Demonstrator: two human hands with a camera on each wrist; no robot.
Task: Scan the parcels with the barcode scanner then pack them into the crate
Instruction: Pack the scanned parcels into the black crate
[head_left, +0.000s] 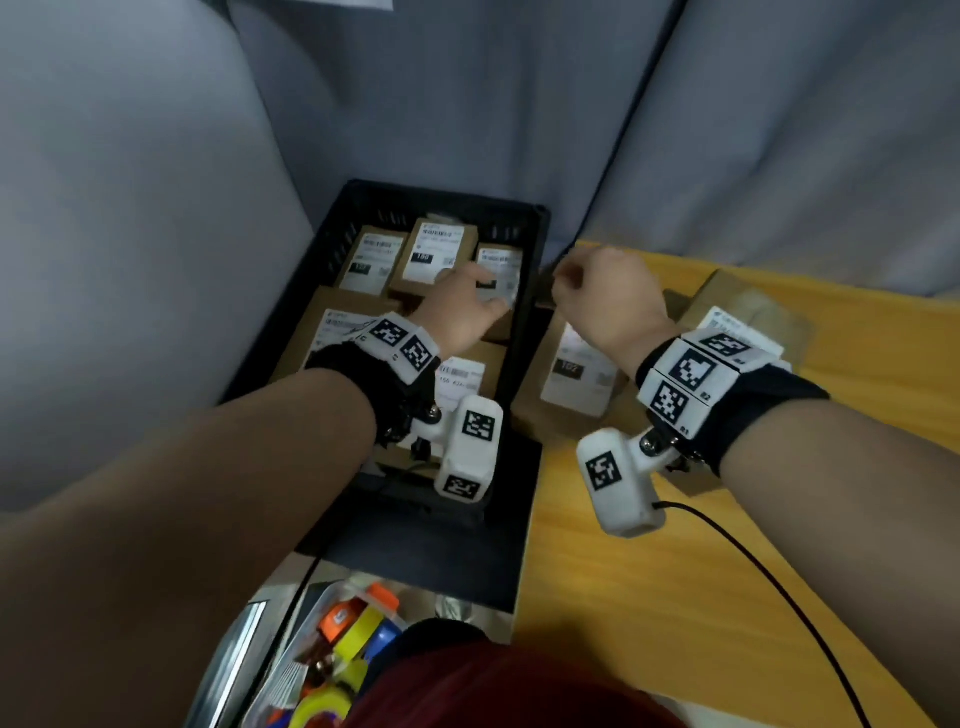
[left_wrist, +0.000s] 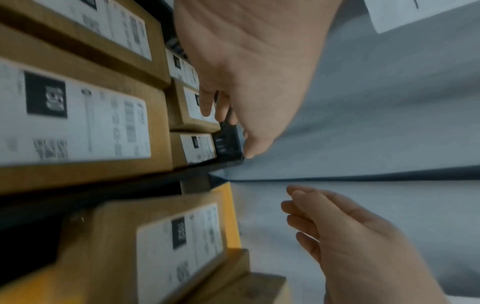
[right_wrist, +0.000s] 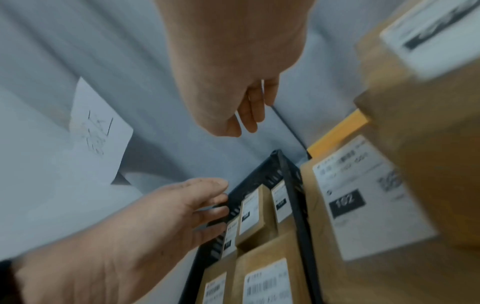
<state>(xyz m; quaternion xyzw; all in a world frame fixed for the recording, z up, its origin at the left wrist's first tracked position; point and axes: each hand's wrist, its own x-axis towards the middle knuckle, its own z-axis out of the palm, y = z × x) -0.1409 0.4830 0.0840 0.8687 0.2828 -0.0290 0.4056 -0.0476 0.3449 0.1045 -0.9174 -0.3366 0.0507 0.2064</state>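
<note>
The black crate (head_left: 441, 195) (right_wrist: 291, 170) holds several brown parcels with white labels, among them one at the back (head_left: 434, 252). My left hand (head_left: 462, 306) (left_wrist: 246, 72) (right_wrist: 166, 216) hovers over the crate's far right part with fingers nearly straight and holds nothing. Over the table's far left corner my right hand (head_left: 602, 291) (left_wrist: 337, 226) (right_wrist: 233, 72) hangs with loosely curled fingers, also holding nothing. A parcel labelled 102 (head_left: 571, 374) (right_wrist: 363, 201) lies on the wooden table (head_left: 675, 571) beside the crate. Another parcel (head_left: 748, 312) sits to its right. No scanner is visible.
Grey fabric walls (head_left: 467, 104) close in behind the crate and table. A sheet of paper (right_wrist: 98, 127) hangs on the fabric. A thin black cable (right_wrist: 288, 127) runs down it to the table corner. A clear bin of coloured tape rolls (head_left: 343, 634) sits near my body.
</note>
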